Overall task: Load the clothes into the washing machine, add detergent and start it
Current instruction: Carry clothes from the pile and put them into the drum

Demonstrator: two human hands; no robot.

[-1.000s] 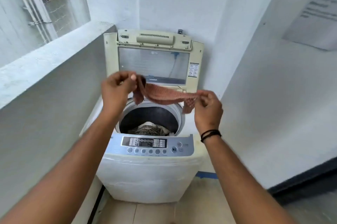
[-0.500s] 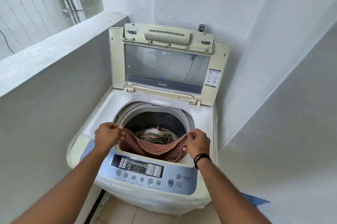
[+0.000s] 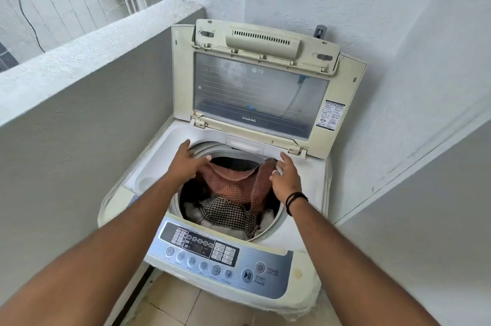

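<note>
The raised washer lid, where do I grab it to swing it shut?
Probably the vented handle bar along the top edge of the lid: it sits farthest from the hinges. Reach from the front, above the drum opening, and pull toward you and down.

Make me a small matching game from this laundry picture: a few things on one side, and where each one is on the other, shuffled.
Things:
1. reddish cloth
2. checked cloth
3. lid
4. black band

Places or states:
A. standing open at the back
B. on the right wrist
C. draped between both hands over the drum
D. lying lower in the drum

Pairs: 1-C, 2-D, 3-A, 4-B
</note>
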